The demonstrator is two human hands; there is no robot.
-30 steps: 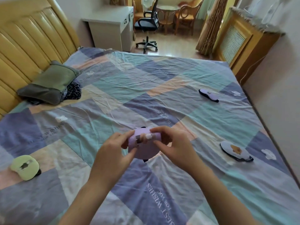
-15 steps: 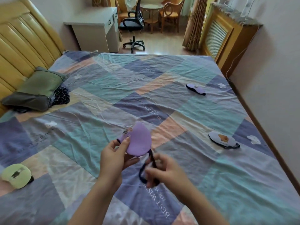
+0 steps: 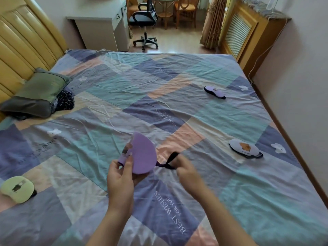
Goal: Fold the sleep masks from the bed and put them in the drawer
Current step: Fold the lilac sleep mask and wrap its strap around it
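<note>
My left hand point(image 3: 122, 176) pinches a purple sleep mask point(image 3: 142, 154), folded in half, above the patchwork bedspread point(image 3: 177, 110). My right hand point(image 3: 184, 170), blurred, grips the mask's dark elastic strap point(image 3: 170, 160) and holds it out to the right. Three other masks lie flat on the bed: a green one point(image 3: 16, 189) at the near left, a white one with a brown animal print point(image 3: 244, 148) at the right, and a purple one point(image 3: 214, 92) farther back on the right. No drawer is clearly shown open.
A green pillow point(image 3: 38, 93) and dark patterned cloth point(image 3: 66, 101) lie by the yellow headboard point(image 3: 23, 45). Beyond the bed stand a white desk with drawers point(image 3: 103, 27), a black office chair point(image 3: 144, 20) and a wooden radiator cover point(image 3: 248, 31). A wall runs along the bed's right side.
The mask went from held in both hands to pinched in my left hand alone. My right hand took the strap and pulled it up and to the right.
</note>
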